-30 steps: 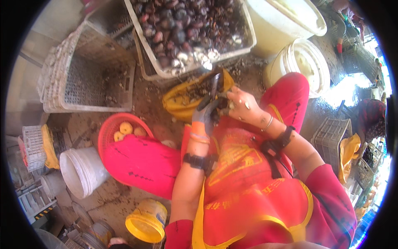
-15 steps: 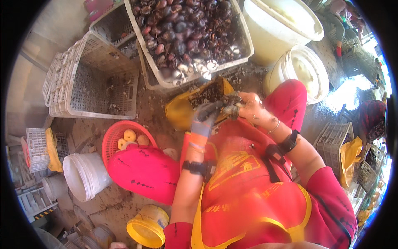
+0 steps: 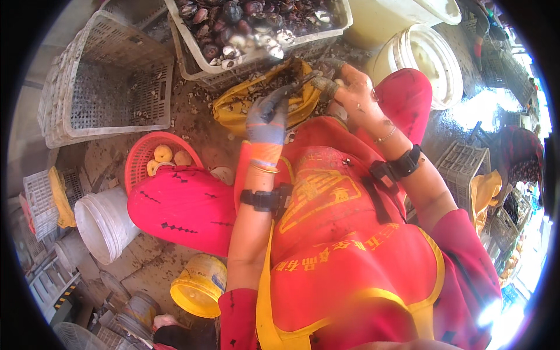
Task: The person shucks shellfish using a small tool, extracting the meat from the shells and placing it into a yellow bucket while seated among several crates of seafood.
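Observation:
My left hand [image 3: 268,112], in a dark-fingered grey glove with an orange cuff, reaches over the near edge of a yellow container [image 3: 233,116] of dark peelings. Its fingers are pressed together, and what they hold is hidden. My right hand [image 3: 354,90] has dirty coverings on the fingers. They are curled around something dark and slim, too small to name, pointing at the left hand's fingertips. Beyond the container, a pale crate [image 3: 291,42] holds dark brown round corms like water chestnuts [image 3: 232,11], with several white peeled pieces [image 3: 268,44] along its near side.
Stacked grey crates [image 3: 119,87] stand at the far left. A red basket [image 3: 143,153] with round yellowish fruit sits beside my left knee, near a white bucket [image 3: 105,224] and a yellow bucket [image 3: 201,286]. White tubs [image 3: 429,70] stand at the far right by wet floor.
My hands were together over the container's near right side. Now they are slightly apart, the left further left. The whole view has shifted, so the crates sit higher and further left.

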`<state>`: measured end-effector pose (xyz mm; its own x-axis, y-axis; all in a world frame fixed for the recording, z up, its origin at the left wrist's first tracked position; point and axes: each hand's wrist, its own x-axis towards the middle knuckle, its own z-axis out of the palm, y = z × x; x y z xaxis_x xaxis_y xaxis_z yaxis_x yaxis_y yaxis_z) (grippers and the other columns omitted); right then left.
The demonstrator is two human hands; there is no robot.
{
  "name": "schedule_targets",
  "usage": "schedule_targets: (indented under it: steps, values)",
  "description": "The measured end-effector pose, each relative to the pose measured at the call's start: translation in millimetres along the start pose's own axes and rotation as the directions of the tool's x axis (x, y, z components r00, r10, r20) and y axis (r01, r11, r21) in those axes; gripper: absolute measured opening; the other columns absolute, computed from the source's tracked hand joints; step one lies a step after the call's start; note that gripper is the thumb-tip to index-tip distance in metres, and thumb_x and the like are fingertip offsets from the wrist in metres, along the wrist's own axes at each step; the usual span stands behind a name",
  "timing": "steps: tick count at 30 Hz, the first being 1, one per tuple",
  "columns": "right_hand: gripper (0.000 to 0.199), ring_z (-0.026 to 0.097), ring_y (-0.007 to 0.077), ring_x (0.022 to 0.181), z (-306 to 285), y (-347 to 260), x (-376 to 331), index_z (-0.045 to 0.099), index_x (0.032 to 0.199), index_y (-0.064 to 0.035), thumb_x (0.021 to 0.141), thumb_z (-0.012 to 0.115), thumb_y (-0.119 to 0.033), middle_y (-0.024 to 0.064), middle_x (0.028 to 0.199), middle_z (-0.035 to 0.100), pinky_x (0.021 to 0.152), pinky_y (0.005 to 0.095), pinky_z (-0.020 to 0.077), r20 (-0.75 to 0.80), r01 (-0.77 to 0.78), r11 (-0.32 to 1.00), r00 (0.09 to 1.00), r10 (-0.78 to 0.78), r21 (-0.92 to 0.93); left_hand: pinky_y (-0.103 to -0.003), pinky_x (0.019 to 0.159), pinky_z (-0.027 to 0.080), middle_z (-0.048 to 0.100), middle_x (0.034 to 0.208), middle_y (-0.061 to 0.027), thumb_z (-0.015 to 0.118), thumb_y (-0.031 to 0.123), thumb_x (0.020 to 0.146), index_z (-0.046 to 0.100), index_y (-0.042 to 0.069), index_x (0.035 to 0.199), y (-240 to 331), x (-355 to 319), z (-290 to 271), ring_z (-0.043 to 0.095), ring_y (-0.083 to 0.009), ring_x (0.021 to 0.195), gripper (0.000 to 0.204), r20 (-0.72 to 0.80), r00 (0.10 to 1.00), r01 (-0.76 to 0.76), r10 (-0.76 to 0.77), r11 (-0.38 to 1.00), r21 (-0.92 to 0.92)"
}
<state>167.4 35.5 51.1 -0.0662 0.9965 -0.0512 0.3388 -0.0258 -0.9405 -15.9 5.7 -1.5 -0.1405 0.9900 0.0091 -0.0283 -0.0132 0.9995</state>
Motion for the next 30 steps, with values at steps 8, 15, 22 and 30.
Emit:
schedule_targets:
  steps: [8, 15, 22, 30]
  values:
    - [0.039, 0.060, 0.0240, 0.080, 5, 0, 0, 0.058, 0.108, -0.0029, 0.072, 0.071, -0.012, 0.0121, 0.091, 0.062, 0.071, 0.0291, 0.0480, -0.003, 0.275, 0.731, 0.935, -0.354, -0.624, -0.020, 0.061, 0.042, 0.063, 0.084, -0.0013, 0.060, 0.009, 0.085, 0.066, 0.004, 0.101, 9, -1, -8, 0.053, -0.0068, 0.067, 0.018, 0.108, 0.943, 0.325, -0.314, 0.941, -0.098]
    - [0.028, 0.057, 0.0098, 0.071, 10, -1, -19, 0.061, 0.099, -0.0004, 0.075, 0.069, -0.011, 0.0057, 0.079, 0.062, 0.063, 0.0277, 0.0478, 0.427, -0.026, 0.998, 0.903, 0.052, -0.066, -0.026, 0.069, 0.047, 0.064, 0.090, -0.0093, 0.061, 0.008, 0.080, 0.068, 0.013, 0.099, -37, 3, -2, 0.062, -0.0190, 0.078, 0.021, 0.038, 0.999, 0.015, -0.021, 0.989, 0.150]
    - [0.025, 0.058, 0.0098, 0.064, 12, 31, -11, 0.060, 0.099, 0.0006, 0.076, 0.069, -0.008, 0.0038, 0.081, 0.064, 0.058, 0.0211, 0.0454, 0.314, -0.220, 0.965, 0.935, 0.166, 0.144, -0.032, 0.076, 0.044, 0.062, 0.089, -0.0096, 0.061, 0.005, 0.078, 0.068, 0.011, 0.099, 8, -3, -12, 0.057, -0.0229, 0.082, 0.022, 0.251, 0.934, -0.304, 0.253, 0.934, 0.187]
    - [0.030, 0.057, 0.0098, 0.078, 5, 20, -9, 0.059, 0.101, 0.0023, 0.075, 0.069, -0.008, 0.0053, 0.093, 0.062, 0.069, 0.0239, 0.0468, 0.330, 0.135, 0.989, 0.938, -0.108, -0.061, -0.028, 0.071, 0.047, 0.061, 0.090, -0.0079, 0.056, 0.000, 0.082, 0.068, 0.010, 0.099, 18, 4, -6, 0.059, -0.0167, 0.081, 0.023, 0.307, 0.771, -0.637, 0.558, 0.677, 0.369]
